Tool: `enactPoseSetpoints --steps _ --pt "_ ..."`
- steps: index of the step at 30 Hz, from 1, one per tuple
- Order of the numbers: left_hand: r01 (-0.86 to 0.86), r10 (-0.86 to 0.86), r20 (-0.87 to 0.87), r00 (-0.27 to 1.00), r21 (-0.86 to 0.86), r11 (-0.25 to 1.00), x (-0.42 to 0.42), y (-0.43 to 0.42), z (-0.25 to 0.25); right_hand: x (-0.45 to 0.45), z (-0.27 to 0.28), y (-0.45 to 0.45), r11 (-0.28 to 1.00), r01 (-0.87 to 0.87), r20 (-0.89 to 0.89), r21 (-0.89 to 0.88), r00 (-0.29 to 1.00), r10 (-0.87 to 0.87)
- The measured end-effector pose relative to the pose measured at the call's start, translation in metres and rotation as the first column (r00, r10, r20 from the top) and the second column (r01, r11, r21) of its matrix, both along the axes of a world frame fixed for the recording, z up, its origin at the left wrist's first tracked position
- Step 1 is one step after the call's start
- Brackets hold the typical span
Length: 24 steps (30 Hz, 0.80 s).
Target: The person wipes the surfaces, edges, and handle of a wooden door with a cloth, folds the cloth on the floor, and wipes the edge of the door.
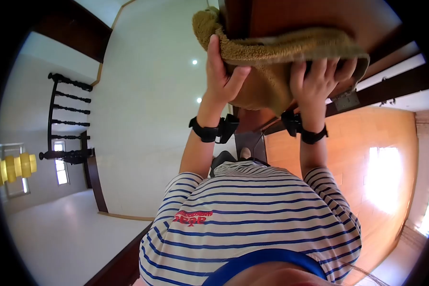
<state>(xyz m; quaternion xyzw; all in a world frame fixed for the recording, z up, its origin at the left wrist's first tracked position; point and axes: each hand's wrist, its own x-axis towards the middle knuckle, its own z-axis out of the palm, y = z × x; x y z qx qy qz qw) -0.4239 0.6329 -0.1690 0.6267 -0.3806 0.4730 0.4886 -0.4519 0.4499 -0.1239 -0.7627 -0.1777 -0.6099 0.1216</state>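
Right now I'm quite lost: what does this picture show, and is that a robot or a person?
It's a person, not a robot. The single picture comes from a camera worn on their head, looking down past their own striped shirt. Their left hand and right hand hold a brown towel in front of dark reddish wood; whether it rests on that wood, I can't tell. Each wrist has a black band around it.
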Motion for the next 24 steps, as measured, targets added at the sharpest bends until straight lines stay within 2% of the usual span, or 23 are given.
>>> enactPoseSetpoints --steps 1,3,4,7,9,10,12,13,14,16,17,18,19,20,21,23,24 --pt "0.068 -0.077 -0.096 0.992 -0.099 0.993 0.0 -0.003 -0.016 0.002 -0.019 0.003 0.994 0.107 -0.004 0.005 0.994 -0.107" --pt "0.052 -0.083 -0.191 0.978 -0.161 0.986 -0.004 -0.005 -0.048 0.009 -0.067 0.006 0.998 0.057 0.04 0.038 0.998 -0.058" --pt "0.043 -0.089 -0.238 0.967 -0.192 0.981 -0.007 -0.006 -0.064 0.008 -0.09 0.006 0.995 0.098 0.014 0.018 0.995 -0.098" --pt "-0.049 -0.007 -0.349 0.937 -0.152 0.987 -0.012 -0.009 -0.121 0.004 -0.137 0.006 0.992 0.112 -0.018 -0.056 0.993 -0.113" --pt "0.101 -0.229 -0.582 0.78 -0.243 0.965 -0.015 -0.011 -0.17 0.005 -0.171 0.001 0.992 0.086 -0.009 -0.088 0.996 -0.087" --pt "0.082 -0.212 -0.587 0.782 -0.241 0.967 -0.019 -0.011 -0.179 0.005 -0.191 -0.005 0.976 0.115 -0.007 -0.188 0.993 -0.118" --pt "-0.052 -0.006 -0.614 0.789 -0.077 0.996 -0.03 -0.01 -0.189 -0.001 -0.216 -0.008 0.951 0.135 -0.003 -0.279 0.99 -0.141" --pt "-0.093 0.027 -0.69 0.723 -0.058 0.994 -0.037 -0.013 -0.195 -0.006 -0.223 -0.008 0.965 0.047 -0.103 -0.256 0.992 -0.076" --pt "-0.096 0.032 -0.684 0.729 -0.056 0.994 -0.044 -0.009 -0.202 -0.012 -0.235 -0.009 0.966 0.004 -0.198 -0.26 0.979 -0.057" --pt "-0.127 0.179 -0.647 0.742 0.126 0.984 -0.052 -0.006 -0.22 -0.024 -0.27 -0.013 0.968 -0.046 -0.397 -0.247 0.916 -0.057" --pt "-0.144 0.241 -0.618 0.748 0.203 0.969 -0.057 -0.006 -0.245 -0.032 -0.291 -0.016 0.97 -0.05 -0.494 -0.236 0.866 -0.076" --pt "-0.153 0.217 -0.643 0.735 0.155 0.976 -0.058 -0.01 -0.261 -0.043 -0.302 -0.025 0.836 -0.093 -0.449 -0.54 0.873 -0.193" --pt "-0.163 0.192 -0.665 0.722 0.105 0.981 -0.058 -0.014 -0.278 -0.047 -0.273 -0.011 0.857 -0.143 -0.473 -0.494 0.872 -0.127" --pt "-0.043 0.104 -0.778 0.619 0.099 0.994 -0.053 -0.006 -0.295 -0.053 -0.275 -0.003 0.888 -0.191 -0.541 -0.418 0.838 -0.074" --pt "-0.034 0.012 -0.765 0.644 -0.012 0.999 -0.058 -0.004 -0.275 -0.06 -0.249 0.015 0.94 -0.142 -0.52 -0.309 0.853 -0.042" --pt "-0.069 0.183 -0.697 0.694 0.188 0.98 -0.059 0.015 -0.234 -0.067 -0.236 0.039 0.998 -0.043 -0.473 -0.046 0.881 0.016" --pt "-0.072 0.174 -0.686 0.707 0.174 0.982 -0.055 0.029 -0.217 -0.065 -0.233 0.044 0.999 -0.014 -0.401 -0.048 0.916 -0.006"
